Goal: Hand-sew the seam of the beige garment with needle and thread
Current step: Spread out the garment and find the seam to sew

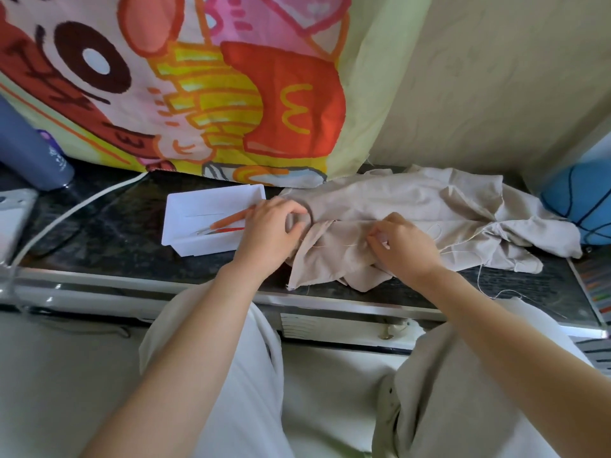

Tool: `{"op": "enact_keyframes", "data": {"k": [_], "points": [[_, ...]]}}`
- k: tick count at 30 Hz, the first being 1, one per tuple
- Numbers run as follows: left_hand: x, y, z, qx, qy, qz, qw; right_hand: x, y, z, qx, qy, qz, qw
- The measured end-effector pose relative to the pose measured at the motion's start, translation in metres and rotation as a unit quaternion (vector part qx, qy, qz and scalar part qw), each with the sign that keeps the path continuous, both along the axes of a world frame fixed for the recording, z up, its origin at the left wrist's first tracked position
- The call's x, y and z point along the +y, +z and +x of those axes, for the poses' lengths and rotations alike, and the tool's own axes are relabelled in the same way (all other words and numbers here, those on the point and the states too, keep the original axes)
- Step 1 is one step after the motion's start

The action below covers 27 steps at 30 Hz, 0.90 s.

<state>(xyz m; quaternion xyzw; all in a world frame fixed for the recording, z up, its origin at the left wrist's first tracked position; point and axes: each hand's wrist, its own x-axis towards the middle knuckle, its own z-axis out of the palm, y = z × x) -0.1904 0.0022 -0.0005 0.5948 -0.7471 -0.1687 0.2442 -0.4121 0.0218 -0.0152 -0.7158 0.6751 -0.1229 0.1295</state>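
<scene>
**Seam lying crosswise between my two hands**

The beige garment point(413, 200) is spread on the dark counter point(132, 233) in front of me, bunched where I am working. My left hand point(271, 233) has its fingers curled round a fold of the cloth, holding it taut. My right hand point(401, 242) is just beside it to the right, fingertips point(375, 234) pinched together on the garment at the seam point(350, 222). Whether the needle sits in that pinch I cannot tell; it is too fine to make out.

The seam runs side to side, from my left hand off past my right. A pale thread point(334, 246) lies along the cloth between the hands. I judge the next stitch goes leftward along that line, so my right hand is the nearer one to make it, with the left only steadying. A white tray point(198, 249) sits just left of my left hand.
</scene>
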Motion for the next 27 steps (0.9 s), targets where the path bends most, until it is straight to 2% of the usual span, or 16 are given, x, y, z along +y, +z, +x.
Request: {"op": "enact_keyframes", "data": {"k": [4, 9, 12, 16, 19, 22, 27], "points": [[-0.001, 0.0, 0.03, -0.07, 0.074, 0.019, 0.995, -0.001, 0.0, 0.009, 0.064, 0.007, -0.006, 0.998], [0.006, 0.0, 0.059, -0.077, 0.117, 0.024, 0.99, -0.003, 0.003, 0.022, 0.113, 0.007, -0.035, 0.993], [0.014, 0.003, 0.075, -0.09, 0.127, 0.022, 0.988, -0.004, 0.009, 0.04, 0.093, 0.038, -0.091, 0.991], [0.025, 0.005, 0.094, -0.114, 0.152, 0.007, 0.982, -0.015, 0.021, 0.077, 0.051, 0.154, -0.156, 0.974], [0.03, 0.002, 0.107, -0.109, 0.167, -0.002, 0.98, -0.027, 0.033, 0.114, 0.001, 0.202, -0.101, 0.974], [0.033, 0.0, 0.115, -0.093, 0.155, -0.002, 0.984, -0.044, 0.035, 0.144, -0.017, 0.208, -0.019, 0.978], [0.032, -0.002, 0.122, -0.06, 0.142, -0.005, 0.988, -0.07, 0.039, 0.187, 0.059, 0.249, 0.09, 0.962]]}}
